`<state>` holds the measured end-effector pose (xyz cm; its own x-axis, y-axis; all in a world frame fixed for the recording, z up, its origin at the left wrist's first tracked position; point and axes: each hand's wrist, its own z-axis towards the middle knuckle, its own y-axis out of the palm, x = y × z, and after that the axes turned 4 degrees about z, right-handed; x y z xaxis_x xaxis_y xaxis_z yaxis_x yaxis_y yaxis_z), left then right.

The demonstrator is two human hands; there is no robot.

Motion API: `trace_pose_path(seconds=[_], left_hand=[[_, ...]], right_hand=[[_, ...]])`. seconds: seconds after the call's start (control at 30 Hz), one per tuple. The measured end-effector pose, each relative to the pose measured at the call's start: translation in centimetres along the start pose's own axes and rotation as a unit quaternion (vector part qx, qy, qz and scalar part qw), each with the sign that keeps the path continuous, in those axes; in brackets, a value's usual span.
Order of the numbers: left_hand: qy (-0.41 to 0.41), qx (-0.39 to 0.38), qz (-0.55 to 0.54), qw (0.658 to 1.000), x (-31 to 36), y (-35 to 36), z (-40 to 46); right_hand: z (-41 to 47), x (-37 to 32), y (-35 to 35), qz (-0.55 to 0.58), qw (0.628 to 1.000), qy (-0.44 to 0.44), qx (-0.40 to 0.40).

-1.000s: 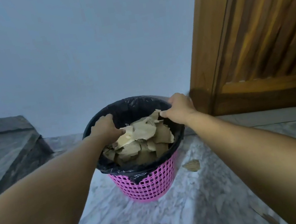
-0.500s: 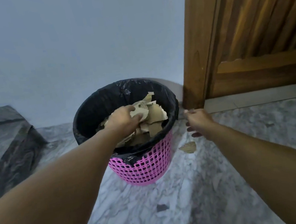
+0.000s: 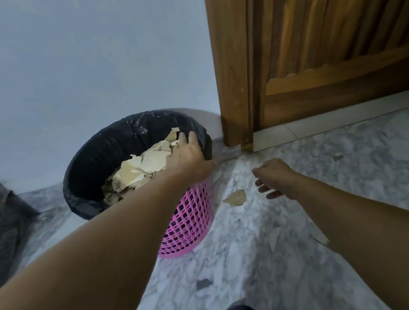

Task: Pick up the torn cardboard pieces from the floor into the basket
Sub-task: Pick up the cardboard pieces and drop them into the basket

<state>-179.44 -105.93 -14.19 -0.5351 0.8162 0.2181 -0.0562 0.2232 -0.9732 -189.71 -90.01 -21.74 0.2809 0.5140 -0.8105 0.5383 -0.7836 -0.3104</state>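
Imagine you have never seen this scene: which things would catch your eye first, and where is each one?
The pink basket with its black liner stands by the wall, heaped with torn cardboard. The left hand rests on its right rim, while the right hand hovers loosely curled over the marble floor. A cardboard scrap lies between basket and right hand; a wooden door fills the upper right.

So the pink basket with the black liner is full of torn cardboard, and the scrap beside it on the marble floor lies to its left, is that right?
Not quite: the side is wrong. The head view shows the pink basket with its black liner holding torn cardboard, but the scrap on the marble floor lies to the basket's right, near the right hand.
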Motion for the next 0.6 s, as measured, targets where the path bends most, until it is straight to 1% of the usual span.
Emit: trace_pose_path(seconds=[0.03, 0.07, 0.1, 0.13, 0.17, 0.23, 0.27, 0.37, 0.4, 0.43, 0.47, 0.53, 0.6], left_hand=[[0.016, 0.037, 0.081, 0.996, 0.6, 0.1, 0.2], [0.044, 0.063, 0.158, 0.984, 1.2, 0.1, 0.3], [0.080, 0.069, 0.220, 0.970, 2.0, 0.1, 0.5], [0.112, 0.058, 0.255, 0.959, 2.9, 0.4, 0.7], [0.129, 0.038, 0.269, 0.954, 3.6, 0.9, 1.0], [0.123, -0.007, 0.274, 0.954, 4.6, 2.0, 1.5], [0.117, -0.013, 0.273, 0.955, 4.7, 2.3, 1.8], [0.095, 0.002, 0.236, 0.967, 4.7, 2.5, 3.1], [0.087, 0.007, 0.226, 0.970, 4.5, 2.4, 3.7], [0.083, 0.010, 0.226, 0.970, 4.4, 2.5, 4.4], [0.081, 0.009, 0.232, 0.969, 4.2, 2.6, 4.9], [0.085, 0.008, 0.249, 0.965, 4.1, 2.9, 5.6], [0.094, 0.014, 0.260, 0.961, 4.1, 3.2, 6.0]], right_hand=[[0.3, 0.4, -0.2, -0.002, 1.000, 0.009, 0.002], [0.7, 0.8, -0.2, -0.008, 1.000, 0.016, 0.006], [1.1, 1.1, -0.2, -0.017, 1.000, 0.022, 0.005], [1.9, 1.7, 0.0, -0.029, 0.999, 0.026, 0.000], [2.6, 2.3, 0.2, -0.053, 0.998, 0.023, -0.009], [3.8, 3.4, 0.9, -0.095, 0.995, 0.029, -0.020], [4.4, 3.8, 1.3, -0.102, 0.994, 0.037, -0.012], [6.5, 5.1, 2.4, -0.106, 0.992, 0.069, 0.006], [7.1, 5.6, 2.7, -0.139, 0.989, 0.057, 0.006], [7.8, 6.1, 3.0, -0.194, 0.981, 0.023, -0.007], [8.3, 6.7, 3.3, -0.260, 0.965, -0.020, -0.027], [9.2, 8.2, 4.1, -0.368, 0.921, -0.113, -0.056], [10.9, 9.7, 5.6, -0.408, 0.898, -0.150, -0.074]])
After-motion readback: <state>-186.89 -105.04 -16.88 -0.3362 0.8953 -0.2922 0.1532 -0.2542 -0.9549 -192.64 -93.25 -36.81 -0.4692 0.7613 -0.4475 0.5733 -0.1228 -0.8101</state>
